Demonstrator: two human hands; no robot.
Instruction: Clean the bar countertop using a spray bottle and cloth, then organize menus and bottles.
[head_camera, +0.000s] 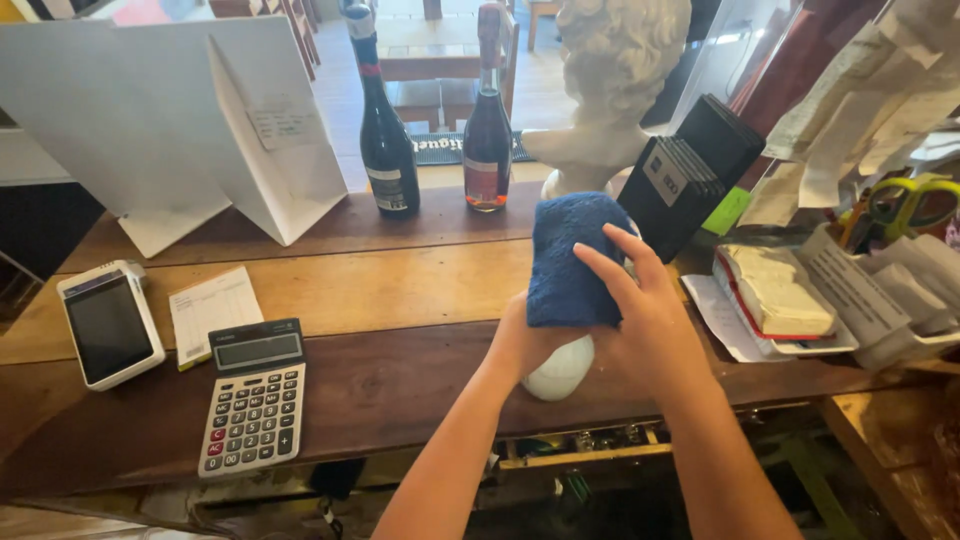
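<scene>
Left hand (525, 345) cupping a smooth, likely fragile white vase (560, 370) low down, right hand (640, 310) pressing soft blue cloth (572, 255) flat-fingered against it.

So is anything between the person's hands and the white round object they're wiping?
Only the blue cloth: the right hand presses it onto the white round object, covering its top. The left hand seems to grip the object directly from the side.

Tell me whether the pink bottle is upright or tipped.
Upright: the pink bottle stands on its base on the wooden counter, neck pointing up, beside the dark bottle.
</scene>
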